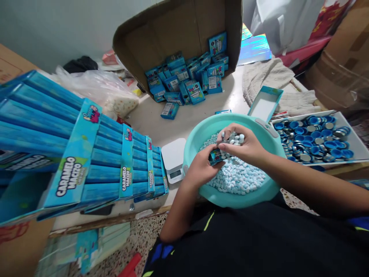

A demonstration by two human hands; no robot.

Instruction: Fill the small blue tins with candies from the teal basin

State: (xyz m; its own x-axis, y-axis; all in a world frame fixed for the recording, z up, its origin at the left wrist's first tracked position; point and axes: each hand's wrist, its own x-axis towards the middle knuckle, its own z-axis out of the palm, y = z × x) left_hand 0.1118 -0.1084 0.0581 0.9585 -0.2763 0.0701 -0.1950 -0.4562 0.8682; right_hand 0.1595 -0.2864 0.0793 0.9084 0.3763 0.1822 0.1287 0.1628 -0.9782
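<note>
Over a turquoise basin [190, 138], my left hand [203, 165] is wrapped round a small blue box [215, 156]. Curled around a heap of pale candies [235, 138], my right hand [245, 144] is above and against the box. Some candies lie at the box's top, whose opening is mostly hidden by my fingers. Loose white and light blue candies [240, 177] cover the basin's bottom. A white scale [174, 154] with a small display stands just left of the basin.
Stacked blue display cartons [69, 154] rise at the left. Behind, a tipped cardboard box [173, 23] spills small blue boxes [195, 92]. A white tray [359, 152] of blue and silver caps and an open blue carton [265, 104] are at the right.
</note>
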